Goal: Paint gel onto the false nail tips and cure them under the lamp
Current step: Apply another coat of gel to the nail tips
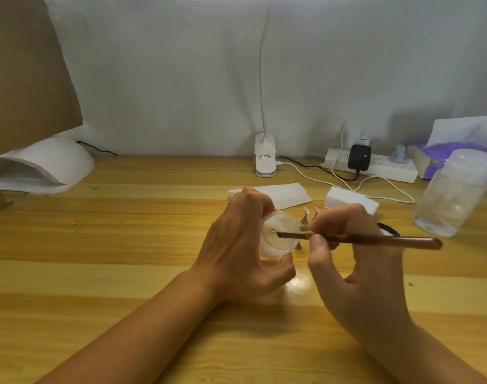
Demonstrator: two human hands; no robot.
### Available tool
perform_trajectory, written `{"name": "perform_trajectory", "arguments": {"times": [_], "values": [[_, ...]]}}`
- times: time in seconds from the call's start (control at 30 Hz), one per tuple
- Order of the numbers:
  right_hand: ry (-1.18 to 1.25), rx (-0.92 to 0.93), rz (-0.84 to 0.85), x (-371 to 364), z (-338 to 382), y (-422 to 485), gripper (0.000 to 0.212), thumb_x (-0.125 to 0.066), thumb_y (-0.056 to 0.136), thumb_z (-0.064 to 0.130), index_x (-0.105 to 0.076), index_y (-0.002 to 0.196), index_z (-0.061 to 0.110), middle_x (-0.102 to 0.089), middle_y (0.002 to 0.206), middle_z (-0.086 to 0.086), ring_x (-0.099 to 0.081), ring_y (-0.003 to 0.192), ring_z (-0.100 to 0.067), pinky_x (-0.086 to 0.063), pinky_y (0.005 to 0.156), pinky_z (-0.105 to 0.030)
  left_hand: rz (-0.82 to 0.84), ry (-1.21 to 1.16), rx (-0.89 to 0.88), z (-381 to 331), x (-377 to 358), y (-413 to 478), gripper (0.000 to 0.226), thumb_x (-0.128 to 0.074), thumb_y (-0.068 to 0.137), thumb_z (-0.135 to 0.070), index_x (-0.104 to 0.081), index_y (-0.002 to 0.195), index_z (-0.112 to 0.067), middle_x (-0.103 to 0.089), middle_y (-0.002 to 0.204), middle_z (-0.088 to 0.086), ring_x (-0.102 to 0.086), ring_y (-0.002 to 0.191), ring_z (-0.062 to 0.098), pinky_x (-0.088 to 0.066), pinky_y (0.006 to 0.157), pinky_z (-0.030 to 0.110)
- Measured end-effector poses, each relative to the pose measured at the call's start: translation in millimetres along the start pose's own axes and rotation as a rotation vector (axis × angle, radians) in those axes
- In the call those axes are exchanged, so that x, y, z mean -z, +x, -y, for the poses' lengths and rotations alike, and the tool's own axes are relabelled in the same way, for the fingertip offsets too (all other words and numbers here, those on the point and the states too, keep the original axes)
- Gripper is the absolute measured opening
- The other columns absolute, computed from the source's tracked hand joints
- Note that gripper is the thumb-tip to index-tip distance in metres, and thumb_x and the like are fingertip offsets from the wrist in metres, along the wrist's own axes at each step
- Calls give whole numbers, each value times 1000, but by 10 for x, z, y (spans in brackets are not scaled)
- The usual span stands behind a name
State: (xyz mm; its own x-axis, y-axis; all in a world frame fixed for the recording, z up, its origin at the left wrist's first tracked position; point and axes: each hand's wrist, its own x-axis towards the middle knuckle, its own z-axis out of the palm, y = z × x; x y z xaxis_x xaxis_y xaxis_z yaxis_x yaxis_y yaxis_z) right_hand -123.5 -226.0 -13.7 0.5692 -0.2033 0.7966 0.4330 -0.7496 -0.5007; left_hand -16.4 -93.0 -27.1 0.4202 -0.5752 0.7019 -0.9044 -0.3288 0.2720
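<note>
Clutter lines the far side of the wooden desk (126, 231): a white curing lamp (45, 167) at the left edge, a clip-on desk lamp (265, 159) at centre, a power strip (386, 169) and a clear plastic bottle (452, 195) on the right. White wipes (286, 194) lie just behind the hands. Bare wood runs from the curing lamp to the left hand (236, 256), which curls round a small clear gel jar (275, 239). The right hand (358, 261) pinches a wooden-handled brush (380, 241), bristles inside the jar's mouth. Pink nail tips (306, 211) stand on small holders just behind the brush.
</note>
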Motion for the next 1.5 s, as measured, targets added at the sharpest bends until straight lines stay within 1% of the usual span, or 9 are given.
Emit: {"name": "perform_trajectory", "arguments": {"times": [0.1, 0.27, 0.53, 0.73, 0.9, 1.07, 1.23, 1.37, 1.5], "values": [[-42, -26, 46, -53, -50, -18, 10, -52, 83, 31, -53, 91, 25, -56, 80, 13, -55, 75, -8, -48, 62, -20, 3, -7, -19, -16, 6, 1, 59, -78, 66, -41, -41, 102, -12, -45, 94, -1, -43, 76, 15, -43, 58, 33], [-72, -22, 77, -70, -100, -19, 11, -52, 84, 34, -52, 93, 28, -55, 81, 16, -54, 76, -4, -44, 62, -11, 12, 3, -32, -27, 20, 9, 60, -80, 64, -39, -42, 101, -12, -45, 93, 0, -43, 75, 16, -43, 57, 32], [-69, -15, 66, -58, -96, -20, 10, -52, 84, 33, -52, 92, 27, -55, 80, 14, -54, 75, -8, -45, 61, -15, 34, 22, -34, -30, 22, 13, 60, -80, 63, -39, -43, 100, -10, -46, 93, 1, -43, 75, 17, -44, 58, 35], [-77, -32, 109, -72, -107, -29, 11, -62, 82, 21, -55, 90, 25, -56, 78, 12, -54, 72, -8, -44, 59, -18, 35, 17, -34, -41, 28, 14, 58, -81, 64, -38, -45, 99, -8, -47, 92, 2, -44, 74, 17, -43, 56, 34], [-43, -28, 76, -56, -87, -18, 9, -53, 84, 32, -54, 91, 27, -55, 79, 16, -54, 74, -7, -44, 56, -14, 50, 27, -38, -46, 33, 17, 60, -83, 62, -37, -44, 99, -9, -47, 92, 2, -43, 74, 16, -43, 56, 31], [-63, -35, 121, -71, -103, -40, 8, -62, 83, 21, -57, 89, 21, -55, 80, 13, -54, 74, -9, -45, 62, -19, 58, 21, -25, -50, 36, 17, 58, -83, 63, -37, -47, 98, -7, -48, 91, 3, -42, 74, 17, -42, 56, 33], [-34, -33, 84, -50, -93, -19, 10, -54, 85, 31, -56, 91, 24, -56, 80, 15, -54, 73, -9, -46, 59, -19, 59, 32, -24, -53, 28, 16, 58, -83, 62, -36, -46, 97, -8, -46, 90, 2, -42, 73, 17, -41, 56, 31], [-17, -16, 103, -65, -76, -27, 7, -60, 84, 23, -58, 90, 21, -57, 80, 12, -55, 73, -9, -49, 61, -26, 61, 38, -24, -43, 20, 14, 60, -83, 63, -39, -45, 98, -10, -46, 90, 1, -41, 73, 16, -38, 55, 26], [93, -27, -10, -16, -38, 13, 7, -54, 87, 24, -55, 93, 20, -59, 81, 11, -59, 75, -11, -47, 65, -20, 14, 25, 48, -22, 14, 17, 56, -70, 65, -49, -40, 99, -15, -43, 90, -5, -41, 74, 15, -39, 57, 27]]}}
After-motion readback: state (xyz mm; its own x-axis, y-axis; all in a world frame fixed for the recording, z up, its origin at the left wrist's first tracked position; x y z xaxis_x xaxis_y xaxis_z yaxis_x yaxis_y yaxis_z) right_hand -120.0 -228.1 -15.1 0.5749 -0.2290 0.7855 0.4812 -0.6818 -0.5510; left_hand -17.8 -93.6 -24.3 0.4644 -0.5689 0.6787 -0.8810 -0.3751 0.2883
